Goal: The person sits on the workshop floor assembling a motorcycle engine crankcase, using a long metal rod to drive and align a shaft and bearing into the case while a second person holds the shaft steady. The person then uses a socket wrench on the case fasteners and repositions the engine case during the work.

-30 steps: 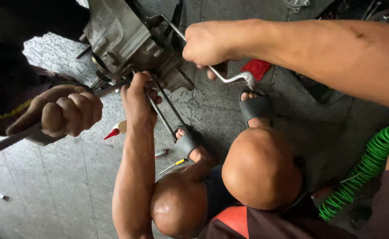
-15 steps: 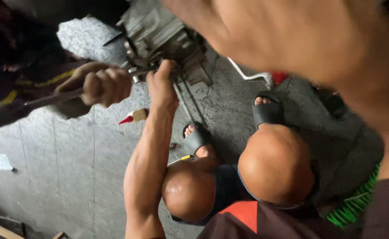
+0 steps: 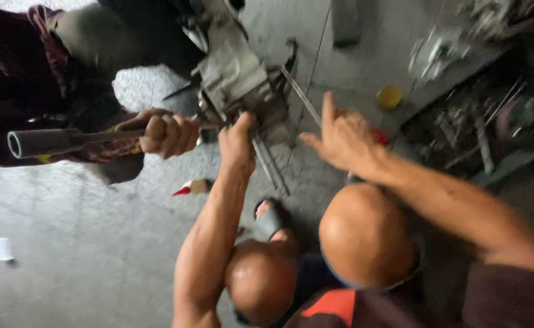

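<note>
we are gripping the lower edge of the grey engine block with our left hand, fingers curled tight on the metal. our right hand is hovering open, fingers spread, holding nothing, just right of a thin metal rod slanting off the block. left of our fingers, a co-worker's hand is clutching a long pipe handle. below our knuckles a small red-tipped tool is lying on the concrete floor.
</note>
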